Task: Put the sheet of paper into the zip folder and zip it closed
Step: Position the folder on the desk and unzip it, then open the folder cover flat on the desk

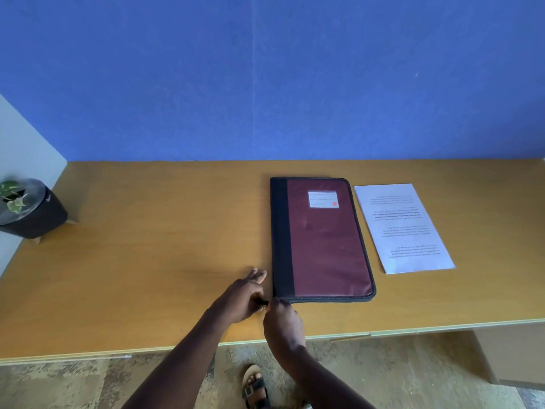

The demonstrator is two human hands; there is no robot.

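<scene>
Desk [147,261] bare across the wide middle, between plant pot [32,214] at far left edge and folder [321,240] right of centre. Paper [404,228] just right of folder, narrow gap between. Both hands, left hand [239,299] and right hand [283,320], crowd folder's near left corner. Blue wall [265,84] closes the far side; bare strip right of paper.

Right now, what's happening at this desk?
A person stands at a wooden desk with both hands at the near left corner of a closed maroon zip folder. The left hand pinches a small dark zipper pull; the right hand sits beside it at the folder's corner, its grip unclear. The sheet of paper lies flat to the right of the folder, not yet inside. A potted plant stands at the far left.
</scene>
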